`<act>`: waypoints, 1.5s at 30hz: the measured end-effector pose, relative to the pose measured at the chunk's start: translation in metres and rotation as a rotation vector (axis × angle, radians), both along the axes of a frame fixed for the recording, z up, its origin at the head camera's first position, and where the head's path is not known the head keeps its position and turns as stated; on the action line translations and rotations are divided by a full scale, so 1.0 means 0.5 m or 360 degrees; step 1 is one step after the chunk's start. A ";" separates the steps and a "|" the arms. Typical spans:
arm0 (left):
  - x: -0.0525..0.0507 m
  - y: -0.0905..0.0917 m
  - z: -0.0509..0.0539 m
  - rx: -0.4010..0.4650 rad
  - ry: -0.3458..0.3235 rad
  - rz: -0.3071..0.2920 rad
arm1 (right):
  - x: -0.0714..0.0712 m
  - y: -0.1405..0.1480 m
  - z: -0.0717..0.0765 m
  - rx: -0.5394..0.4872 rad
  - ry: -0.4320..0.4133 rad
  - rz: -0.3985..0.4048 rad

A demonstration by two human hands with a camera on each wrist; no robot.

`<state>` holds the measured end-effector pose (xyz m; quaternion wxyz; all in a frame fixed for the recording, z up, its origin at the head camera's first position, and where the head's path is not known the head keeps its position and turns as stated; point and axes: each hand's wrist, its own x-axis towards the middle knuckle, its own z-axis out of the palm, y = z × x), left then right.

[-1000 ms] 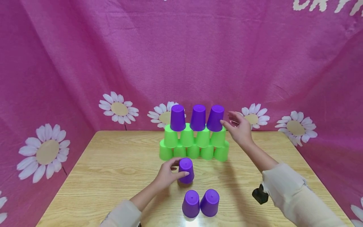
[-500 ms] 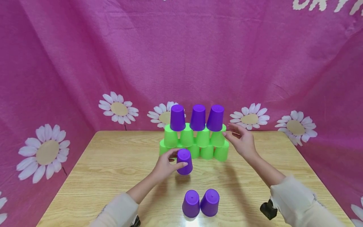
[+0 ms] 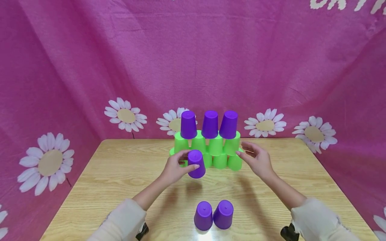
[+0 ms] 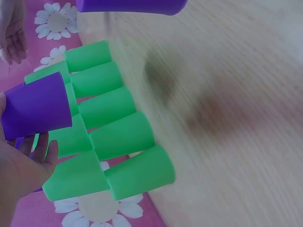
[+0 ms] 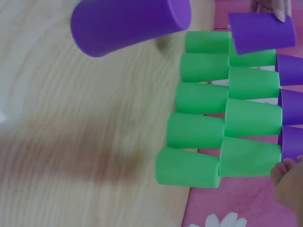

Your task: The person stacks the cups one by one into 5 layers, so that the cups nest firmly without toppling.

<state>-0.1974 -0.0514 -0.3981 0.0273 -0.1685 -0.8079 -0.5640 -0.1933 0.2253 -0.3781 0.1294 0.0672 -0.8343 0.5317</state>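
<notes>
My left hand point(image 3: 175, 169) holds an upside-down purple cup point(image 3: 197, 164) above the table, in front of the green stack. In the left wrist view, the fingers curl beneath this purple cup point(image 4: 38, 106). Behind it stand two rows of upside-down green cups point(image 3: 215, 146), the upper row resting on the lower. Three purple cups point(image 3: 210, 125) stand on top of the upper green row. My right hand point(image 3: 259, 162) hovers just right of the stack, fingers loosely bent and holding nothing. Part of the lower green row is hidden behind the left hand and its cup.
Two more upside-down purple cups point(image 3: 203, 216) stand side by side near the front of the wooden table point(image 3: 120, 187). A pink cloth point(image 3: 211, 67) with white daisies hangs behind and at both sides.
My left hand has lifted the purple cup from near the table up towards the stack. My right hand has moved down and away from the rightmost top purple cup.
</notes>
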 end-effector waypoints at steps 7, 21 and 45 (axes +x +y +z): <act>-0.004 0.002 0.027 0.0013 0.0039 0.0003 | 0.022 -0.007 -0.025 -0.0077 0.0068 0.0070; -0.014 0.005 0.081 -0.0003 0.0127 -0.0005 | 0.062 -0.027 -0.078 -0.0167 0.0121 0.0230; -0.031 0.011 0.164 -0.0029 0.0287 -0.0015 | 0.143 -0.018 -0.163 -0.0025 -0.0028 0.0826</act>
